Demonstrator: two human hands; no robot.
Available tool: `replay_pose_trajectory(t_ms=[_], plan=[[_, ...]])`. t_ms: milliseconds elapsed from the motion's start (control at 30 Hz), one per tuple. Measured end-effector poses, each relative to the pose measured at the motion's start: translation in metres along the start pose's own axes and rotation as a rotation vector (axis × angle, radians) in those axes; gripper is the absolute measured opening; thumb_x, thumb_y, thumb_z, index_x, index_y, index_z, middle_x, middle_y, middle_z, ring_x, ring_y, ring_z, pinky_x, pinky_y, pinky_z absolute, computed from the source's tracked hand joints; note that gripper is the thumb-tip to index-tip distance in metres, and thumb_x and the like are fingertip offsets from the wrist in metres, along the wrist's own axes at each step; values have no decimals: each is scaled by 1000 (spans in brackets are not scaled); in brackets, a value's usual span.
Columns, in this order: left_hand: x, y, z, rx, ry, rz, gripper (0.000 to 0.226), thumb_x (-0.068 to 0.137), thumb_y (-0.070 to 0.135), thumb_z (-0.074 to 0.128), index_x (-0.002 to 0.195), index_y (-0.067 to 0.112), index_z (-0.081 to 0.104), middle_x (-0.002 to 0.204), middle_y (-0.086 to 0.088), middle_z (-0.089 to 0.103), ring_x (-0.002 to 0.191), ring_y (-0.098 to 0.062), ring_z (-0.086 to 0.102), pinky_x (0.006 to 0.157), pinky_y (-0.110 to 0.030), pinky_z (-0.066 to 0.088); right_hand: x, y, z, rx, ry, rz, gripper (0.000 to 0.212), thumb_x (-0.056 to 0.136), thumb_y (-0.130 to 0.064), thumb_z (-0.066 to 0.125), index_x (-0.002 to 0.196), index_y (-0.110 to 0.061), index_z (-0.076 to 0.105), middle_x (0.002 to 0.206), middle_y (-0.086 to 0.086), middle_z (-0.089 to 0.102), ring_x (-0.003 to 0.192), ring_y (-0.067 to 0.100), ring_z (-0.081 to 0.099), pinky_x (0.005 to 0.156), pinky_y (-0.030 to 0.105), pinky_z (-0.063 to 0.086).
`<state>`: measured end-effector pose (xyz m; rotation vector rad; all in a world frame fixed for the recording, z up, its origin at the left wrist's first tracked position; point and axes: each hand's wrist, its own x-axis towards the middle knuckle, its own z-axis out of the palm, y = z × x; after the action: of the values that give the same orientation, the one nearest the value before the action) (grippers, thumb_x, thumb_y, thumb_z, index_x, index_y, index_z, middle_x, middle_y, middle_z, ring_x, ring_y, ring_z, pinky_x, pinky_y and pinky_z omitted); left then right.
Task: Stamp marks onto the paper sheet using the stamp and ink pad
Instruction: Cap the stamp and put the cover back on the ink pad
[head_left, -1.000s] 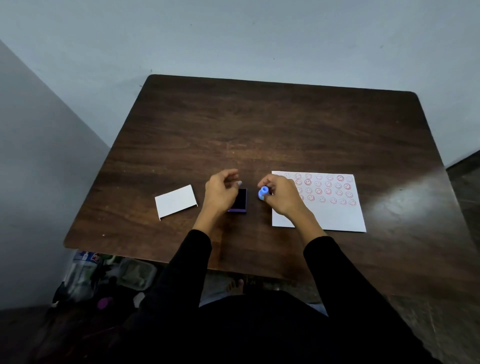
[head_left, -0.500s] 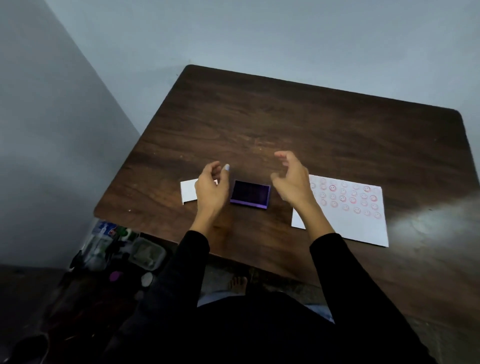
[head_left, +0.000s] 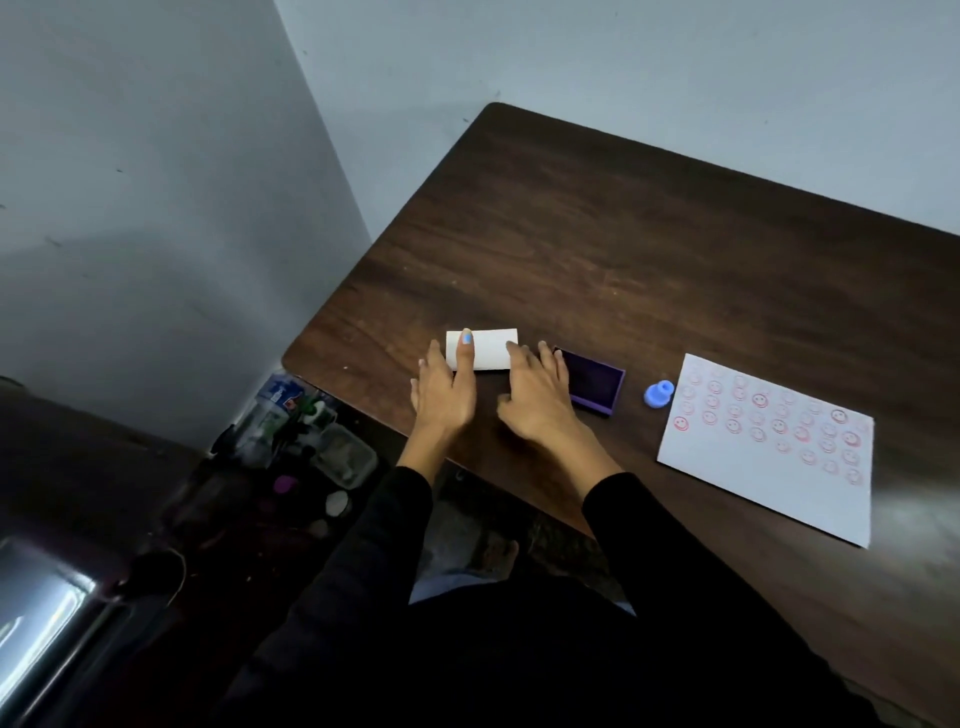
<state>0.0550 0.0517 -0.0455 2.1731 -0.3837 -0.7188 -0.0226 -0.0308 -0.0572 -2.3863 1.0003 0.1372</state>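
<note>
A white paper sheet (head_left: 779, 467) covered with several red smiley marks lies on the right of the dark wooden table (head_left: 623, 249). The small blue stamp (head_left: 658, 394) stands on the table just left of the sheet, with no hand on it. An open purple ink pad (head_left: 596, 387) sits left of the stamp. My right hand (head_left: 537, 400) rests flat beside the pad, fingers spread, its fingertips at the right edge of a small white lid or card (head_left: 488, 349). My left hand (head_left: 445, 392) lies flat with one finger on top of that white piece.
The table's left corner and front edge are close to my hands. Below the edge on the floor stand bottles and clear containers (head_left: 306, 431). A shiny dark object (head_left: 47, 618) sits at the lower left. Grey walls close in behind and to the left.
My right hand has let go of the blue stamp, which now stands by the sheet. Both hands moved left onto the white piece. The camera has turned left.
</note>
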Motion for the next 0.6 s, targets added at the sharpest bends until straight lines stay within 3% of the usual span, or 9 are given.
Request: replay_pose_trajectory(t_ms=[167,367,467,600], plan=[[-2,7,6,-111,11,100,66,93,58,25,140,12,34,143,-10,46,135,-30,36,115,-50,24,-8,0,-7,171,140,44,70,81,-14,60,142,-10,26,147,17,37,144,31,14,119,42,6],[-11,30,30,-83,4,273,42,96,22,45,135,7,42,134,-11,55,125,-25,50,101,-26,36,-29,26,-27,394,527,252,36,82,-13,58,118,-13,52,121,11,56,120,26,46,97,34,40],[-16,34,44,-72,-20,326,35,90,6,50,125,4,54,122,-14,64,115,-25,59,93,-22,42,-42,43,-27,464,617,334,22,84,-13,58,106,-11,57,111,11,57,108,25,53,87,32,43],[-21,33,58,-56,-50,322,31,88,2,53,118,3,60,114,-14,68,108,-23,63,93,-26,46,-53,57,-24,498,666,398,19,86,-13,56,105,-9,58,106,11,59,99,25,56,77,28,40]])
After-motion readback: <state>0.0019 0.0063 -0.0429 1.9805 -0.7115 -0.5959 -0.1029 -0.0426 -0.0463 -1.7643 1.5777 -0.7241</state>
